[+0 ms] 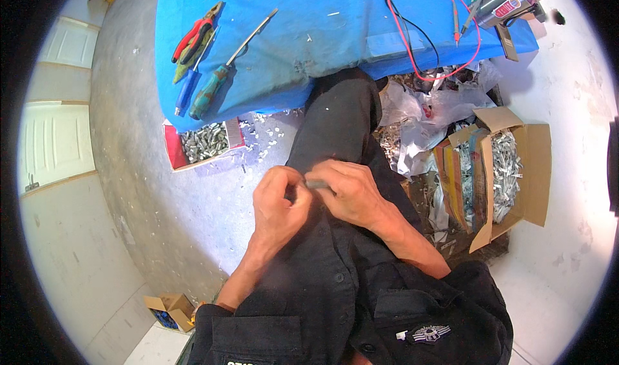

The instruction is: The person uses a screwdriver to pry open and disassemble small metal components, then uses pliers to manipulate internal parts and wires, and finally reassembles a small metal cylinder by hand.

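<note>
Above my lap, my left hand and my right hand meet with their fingertips close together. A small grey cylindrical piece shows at the thumb of my right hand, whose fingers are curled round it. One end of this piece points at the left fingertips. My left hand is closed in a pinch, and whatever lies between its fingers is hidden. Beyond the hands, my knee in black trousers reaches under the edge of the blue-covered table.
On the table lie red-handled pliers, a screwdriver, red and black test leads and a metal flask. A box of small metal parts sits below left; an open carton holding silvery pieces stands right.
</note>
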